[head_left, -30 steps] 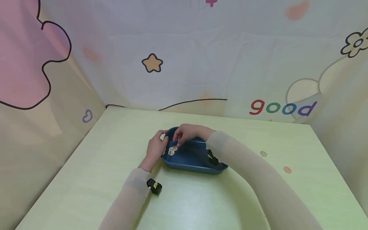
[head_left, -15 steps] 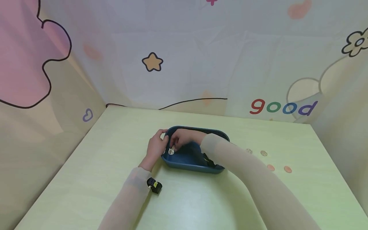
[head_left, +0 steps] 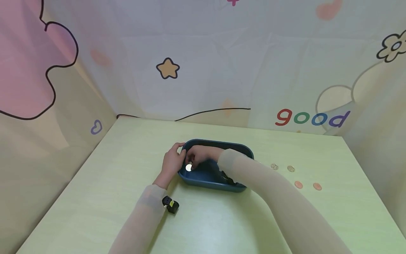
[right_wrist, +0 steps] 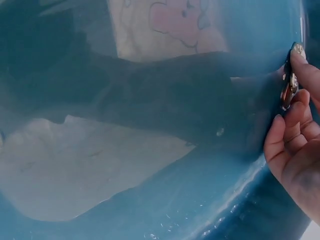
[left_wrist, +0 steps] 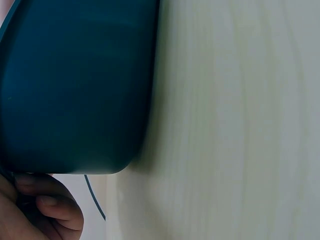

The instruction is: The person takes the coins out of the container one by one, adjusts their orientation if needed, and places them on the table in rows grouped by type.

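Note:
A dark blue oblong tray [head_left: 212, 184] sits on the table. In the head view my left hand [head_left: 171, 164] grips its left end, thumb at the rim. Curled fingers [left_wrist: 60, 207] lie against the tray's outer wall in the left wrist view. Inside the tray's left end, my right hand [head_left: 200, 154] bends down to the floor beside a shiny coin [head_left: 188, 167]. From the right wrist, the right hand [right_wrist: 297, 140] pinches a few coins [right_wrist: 294, 82] between thumb and fingers, close to the tray wall. Their exact number is hidden by the fingers.
Right of the tray lie loose coins, among them a silvery coin [head_left: 274, 166], a gold-toned coin [head_left: 290, 168] and copper-coloured coins [head_left: 298, 184]. The right forearm [head_left: 253, 173] crosses the tray's right end. A patterned cloth [head_left: 203, 70] hangs behind the table.
My right hand has lowered into the tray's left end and closed in on the coins there. The right forearm has shifted left, uncovering more table coins. The left hand stays put.

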The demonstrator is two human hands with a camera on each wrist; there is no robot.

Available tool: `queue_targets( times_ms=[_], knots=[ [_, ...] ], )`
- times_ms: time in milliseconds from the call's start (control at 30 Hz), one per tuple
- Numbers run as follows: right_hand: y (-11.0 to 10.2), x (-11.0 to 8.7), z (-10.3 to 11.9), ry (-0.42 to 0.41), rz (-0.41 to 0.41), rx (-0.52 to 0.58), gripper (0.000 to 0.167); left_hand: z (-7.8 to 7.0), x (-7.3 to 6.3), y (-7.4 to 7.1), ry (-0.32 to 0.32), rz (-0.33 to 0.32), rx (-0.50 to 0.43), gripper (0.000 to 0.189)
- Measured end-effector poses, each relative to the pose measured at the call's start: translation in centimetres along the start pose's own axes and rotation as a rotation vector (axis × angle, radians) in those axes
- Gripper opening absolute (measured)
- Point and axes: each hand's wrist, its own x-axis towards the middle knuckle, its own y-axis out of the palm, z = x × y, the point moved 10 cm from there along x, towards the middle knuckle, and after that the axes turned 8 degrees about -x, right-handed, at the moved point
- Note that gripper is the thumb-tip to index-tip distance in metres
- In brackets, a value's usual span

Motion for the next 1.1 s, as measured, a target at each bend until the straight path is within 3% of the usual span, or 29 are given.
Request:
queue_targets(
  times_ms=[400,633,900,1100],
  knots=[
    [0.0,0.2,-0.5,0.071,-0.017,-0.025,0.01,0.1,-0.1,0.0,0.006,-0.013,0.017,0.04],
    [-0.6,0.2,-1.3,0.106,0.004,-0.017,0.016,0.1,0.1,0.1,0.0,-0.009,0.031,0.04],
    [-3.0,-0.7,-1.1,0.087,-0.042,-0.043,0.017,0.1,0.1,-0.2,0.0,-0.023,0.038,0.04],
    [-5.0,-2.7,-0.9,0.089,-0.105,0.035,0.016,-0.2,0.0,-0.2,-0.002,-0.03,0.038,0.04]
  ],
)
